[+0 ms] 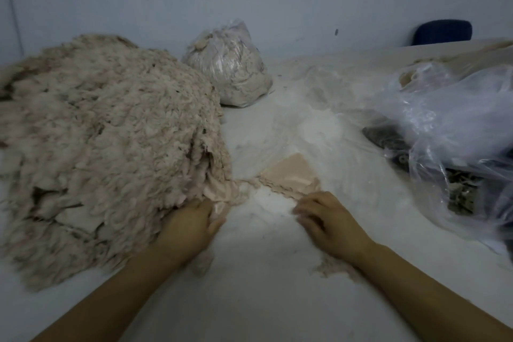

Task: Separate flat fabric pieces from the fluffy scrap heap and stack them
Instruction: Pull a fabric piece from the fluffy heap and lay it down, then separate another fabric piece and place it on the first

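Left hand (191,219) grips scrap heap (105,147) edge; right hand (324,216) blurred.

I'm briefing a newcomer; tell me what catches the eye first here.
The huge beige fluffy scrap heap fills the left of the white table. At its near edge the left hand grips a scrap, while the right hand touches the small flat peach fabric stack. Crumpled clear plastic bags lie right.

Scrap heap (105,147) left; tied bag (230,66) behind it; fabric stack (291,175) centre; plastic bags (444,133) right.
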### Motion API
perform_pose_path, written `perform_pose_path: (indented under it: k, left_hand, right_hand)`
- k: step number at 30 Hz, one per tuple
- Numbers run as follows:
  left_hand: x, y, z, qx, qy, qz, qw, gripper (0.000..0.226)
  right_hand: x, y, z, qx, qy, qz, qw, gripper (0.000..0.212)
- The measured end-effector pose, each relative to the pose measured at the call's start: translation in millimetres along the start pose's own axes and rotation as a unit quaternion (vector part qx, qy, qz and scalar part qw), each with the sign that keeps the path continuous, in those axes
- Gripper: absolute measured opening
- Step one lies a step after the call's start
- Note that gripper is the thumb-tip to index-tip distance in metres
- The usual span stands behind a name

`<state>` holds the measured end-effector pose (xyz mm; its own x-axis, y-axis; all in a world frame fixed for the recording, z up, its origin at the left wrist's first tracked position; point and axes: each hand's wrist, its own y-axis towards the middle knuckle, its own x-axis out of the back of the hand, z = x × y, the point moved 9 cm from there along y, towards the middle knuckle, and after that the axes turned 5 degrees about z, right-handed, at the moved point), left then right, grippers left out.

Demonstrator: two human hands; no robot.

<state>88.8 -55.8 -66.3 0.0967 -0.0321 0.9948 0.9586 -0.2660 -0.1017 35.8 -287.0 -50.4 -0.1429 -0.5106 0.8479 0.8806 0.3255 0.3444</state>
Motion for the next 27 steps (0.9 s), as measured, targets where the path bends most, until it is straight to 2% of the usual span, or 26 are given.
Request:
perform_pose_path:
  k: [2, 4, 6, 9, 11, 13, 14, 15, 17, 18, 21, 23, 27]
  left_hand:
    - [5, -3, -19, -0.056, -0.058, -0.034, 0.996, 0.025]
    - [11, -4, -38, -0.112, -0.212, -0.031, 0.970, 0.030]
    - [13, -5, -49, -0.131, -0.327, 0.005, 0.936, 0.035]
    - [6, -8, -50, -0.143, -0.393, 0.070, 0.906, 0.034]
    - [15, -8, -33, -0.114, -0.478, 0.023, 0.870, 0.032]
    - [31, -10, -4, -0.080, -0.528, -0.083, 0.841, 0.028]
    - [38, -12, 4, -0.079, -0.507, -0.122, 0.850, 0.025]
    - [43, -13, 7, -0.094, -0.451, -0.137, 0.877, 0.021]
    - [33, -9, 2, -0.141, -0.295, -0.099, 0.940, 0.029]
    - [20, -6, 1, -0.155, -0.247, -0.058, 0.955, 0.036]
    - [-8, 1, 7, -0.152, -0.170, 0.023, 0.973, 0.046]
    - [-13, 5, 12, -0.138, -0.145, 0.021, 0.979, 0.047]
    - [-11, 9, 7, -0.129, -0.121, -0.003, 0.984, 0.047]
  right_hand:
    - [-9, -8, 16, 0.025, -0.011, 0.021, 0.999, 0.013]
    - [-16, -10, 26, 0.014, 0.028, 0.057, 0.998, 0.013]
    - [-22, -4, 34, -0.020, 0.089, 0.079, 0.993, 0.017]
    - [-35, 14, 39, -0.090, 0.109, 0.094, 0.985, 0.030]
    - [-47, 29, 50, -0.098, 0.099, 0.119, 0.983, 0.043]
    - [-63, 39, 65, -0.078, 0.082, 0.150, 0.982, 0.047]
    - [-69, 44, 74, -0.055, 0.062, 0.164, 0.983, 0.041]
    - [-74, 47, 82, -0.031, 0.044, 0.172, 0.984, 0.033]
    - [-77, 49, 86, -0.006, 0.029, 0.177, 0.984, 0.019]
    - [-77, 48, 85, 0.007, 0.021, 0.182, 0.983, 0.019]
    - [-70, 35, 79, 0.055, 0.019, 0.198, 0.979, 0.021]
    - [-60, 24, 68, 0.054, 0.042, 0.201, 0.977, 0.012]
    - [-36, 23, 33, -0.008, 0.089, 0.174, 0.981, 0.012]
